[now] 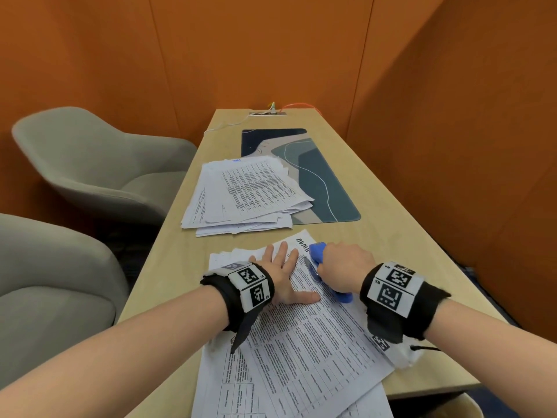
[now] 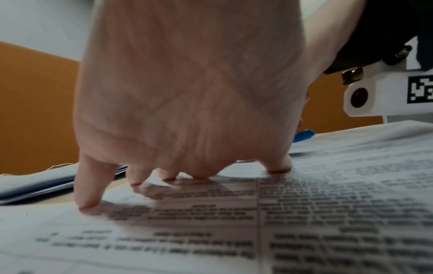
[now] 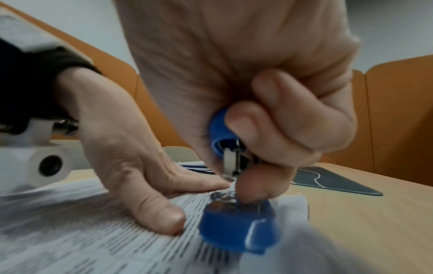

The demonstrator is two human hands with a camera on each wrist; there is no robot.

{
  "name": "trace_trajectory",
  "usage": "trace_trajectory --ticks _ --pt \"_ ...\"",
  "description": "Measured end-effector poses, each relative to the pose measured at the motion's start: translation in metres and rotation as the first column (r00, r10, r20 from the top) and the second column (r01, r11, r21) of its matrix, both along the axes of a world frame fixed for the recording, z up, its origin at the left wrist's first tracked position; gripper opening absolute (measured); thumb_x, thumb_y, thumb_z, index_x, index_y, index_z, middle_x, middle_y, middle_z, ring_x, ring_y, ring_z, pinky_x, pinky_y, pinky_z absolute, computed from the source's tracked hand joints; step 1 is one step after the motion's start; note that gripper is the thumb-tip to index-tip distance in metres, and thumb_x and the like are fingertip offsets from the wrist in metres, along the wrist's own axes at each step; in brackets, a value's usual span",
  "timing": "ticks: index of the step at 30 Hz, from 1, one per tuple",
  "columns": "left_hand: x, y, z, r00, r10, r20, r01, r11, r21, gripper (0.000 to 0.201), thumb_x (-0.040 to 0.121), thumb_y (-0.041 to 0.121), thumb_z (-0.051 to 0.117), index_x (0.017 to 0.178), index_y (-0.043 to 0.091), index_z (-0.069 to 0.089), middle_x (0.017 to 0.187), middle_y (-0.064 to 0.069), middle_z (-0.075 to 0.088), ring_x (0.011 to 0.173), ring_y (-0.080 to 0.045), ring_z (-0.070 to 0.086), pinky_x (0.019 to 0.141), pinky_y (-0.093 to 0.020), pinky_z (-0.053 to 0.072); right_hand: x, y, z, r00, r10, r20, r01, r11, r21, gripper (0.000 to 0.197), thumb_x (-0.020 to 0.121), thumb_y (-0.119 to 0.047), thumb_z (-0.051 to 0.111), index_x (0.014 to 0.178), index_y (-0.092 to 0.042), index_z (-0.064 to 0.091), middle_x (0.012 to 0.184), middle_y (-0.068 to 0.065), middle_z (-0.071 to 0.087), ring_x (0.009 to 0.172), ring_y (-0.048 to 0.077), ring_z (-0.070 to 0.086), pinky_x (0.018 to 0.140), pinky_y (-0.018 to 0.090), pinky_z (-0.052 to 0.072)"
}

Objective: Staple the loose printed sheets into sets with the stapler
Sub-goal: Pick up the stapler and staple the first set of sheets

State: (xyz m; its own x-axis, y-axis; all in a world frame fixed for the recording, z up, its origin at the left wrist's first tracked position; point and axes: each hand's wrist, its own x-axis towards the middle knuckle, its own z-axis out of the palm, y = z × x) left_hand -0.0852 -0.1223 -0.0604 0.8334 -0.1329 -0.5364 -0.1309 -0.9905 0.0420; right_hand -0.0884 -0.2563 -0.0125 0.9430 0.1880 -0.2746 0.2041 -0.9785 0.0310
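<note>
- Sheets (image 1: pixel 304 336) are pinned flat on the surface (image 1: pixel 376 212) by the spread, unclenched left hand (image 1: pixel 281 274).
- Stapler (image 3: pixel 230 220) is grasped by the right hand (image 1: pixel 343 263); its corner should be squared before pressing.

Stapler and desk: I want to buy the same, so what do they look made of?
Stapler: smooth blue plastic shell, judging by its even colour and soft sheen, with shiny metal inside the head. Desk: pale wood-look top with faint grain, matte; whether laminate or solid wood cannot be told.
</note>
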Motion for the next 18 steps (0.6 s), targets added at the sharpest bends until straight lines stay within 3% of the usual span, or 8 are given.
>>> trace_trajectory --ticks 3,5,8,11,12,14,16,18 --pt "0.001 0.000 -0.001 1.000 0.002 -0.006 -0.001 1.000 0.013 0.112 0.071 0.088 0.033 0.148 0.028 -0.023 0.156 0.002 -0.030 0.146 -0.025 -0.021 0.118 -0.052 -0.004 -0.005 0.004 -0.012 0.994 -0.092 0.056 0.089 0.994 0.056 0.024 0.097 -0.017 0.040 0.117 -0.009 0.049 0.114 0.006 0.059 0.103 0.026 0.059 0.070 0.027 0.038" --pt "-0.001 -0.002 0.001 1.000 -0.003 -0.004 0.003 1.000 0.016 0.112 0.072 0.087 0.034 0.149 0.027 -0.022 0.156 0.001 -0.029 0.146 -0.026 -0.020 0.118 -0.053 -0.002 -0.005 0.001 -0.018 0.986 -0.139 0.094 0.129 0.986 0.103 0.033 0.098 -0.021 0.040 0.125 -0.003 0.044 0.122 0.009 0.060 0.110 0.028 0.059 0.073 0.029 0.036" --pt "-0.003 -0.004 0.013 0.996 -0.063 0.057 0.061 0.998 0.030 0.114 0.073 0.084 0.040 0.153 0.020 -0.011 0.161 -0.006 -0.013 0.148 -0.032 -0.004 0.118 -0.053 0.009 0.003 -0.012 -0.015 0.994 -0.089 -0.061 0.100 0.976 0.192 0.039 0.096 -0.035 0.043 0.125 -0.008 0.041 0.115 0.010 0.061 0.095 0.027 0.060 0.069 0.031 0.038" --pt "0.002 0.005 0.022 0.992 -0.117 0.044 0.117 0.993 0.003 0.118 0.072 0.080 0.049 0.153 0.016 -0.008 0.161 -0.007 -0.008 0.148 -0.028 -0.001 0.118 -0.052 0.012 0.007 -0.026 -0.010 0.970 -0.075 -0.232 0.158 0.918 0.364 0.043 0.093 -0.042 0.048 0.122 -0.012 0.038 0.085 0.002 0.055 0.060 0.019 0.053 0.046 0.027 0.044" --pt "0.003 0.007 0.020 0.994 -0.112 0.016 0.112 0.994 -0.012 0.122 0.071 0.081 0.050 0.152 0.016 -0.014 0.160 -0.004 -0.017 0.148 -0.026 -0.010 0.119 -0.052 0.007 0.005 -0.027 -0.011 0.971 -0.071 -0.229 0.150 0.924 0.351 0.043 0.094 -0.041 0.045 0.123 -0.011 0.037 0.083 0.001 0.052 0.059 0.019 0.052 0.044 0.025 0.044" --pt "0.000 0.009 0.009 0.996 -0.094 0.007 0.094 0.995 -0.017 0.128 0.067 0.087 0.046 0.149 0.016 -0.023 0.156 -0.001 -0.029 0.146 -0.023 -0.022 0.119 -0.052 -0.003 0.000 -0.026 -0.016 0.987 -0.055 -0.149 0.094 0.959 0.268 0.042 0.098 -0.041 0.036 0.126 -0.009 0.036 0.095 0.005 0.056 0.073 0.024 0.052 0.058 0.030 0.045" --pt "-0.002 0.007 -0.002 0.997 -0.072 0.023 0.072 0.997 -0.011 0.132 0.062 0.092 0.041 0.148 0.017 -0.026 0.154 0.001 -0.033 0.144 -0.021 -0.027 0.117 -0.053 -0.008 -0.003 -0.022 -0.021 0.997 -0.048 -0.062 0.061 0.972 0.225 0.041 0.099 -0.039 0.030 0.125 -0.008 0.036 0.112 0.013 0.059 0.086 0.029 0.051 0.071 0.032 0.037" --pt "-0.001 0.006 -0.006 0.997 -0.066 0.031 0.066 0.998 -0.013 0.133 0.060 0.093 0.040 0.147 0.018 -0.026 0.154 0.002 -0.034 0.144 -0.021 -0.028 0.117 -0.053 -0.010 -0.004 -0.020 -0.023 0.998 -0.052 -0.035 0.059 0.972 0.228 0.039 0.100 -0.037 0.028 0.123 -0.007 0.036 0.116 0.015 0.060 0.085 0.028 0.047 0.072 0.033 0.034"
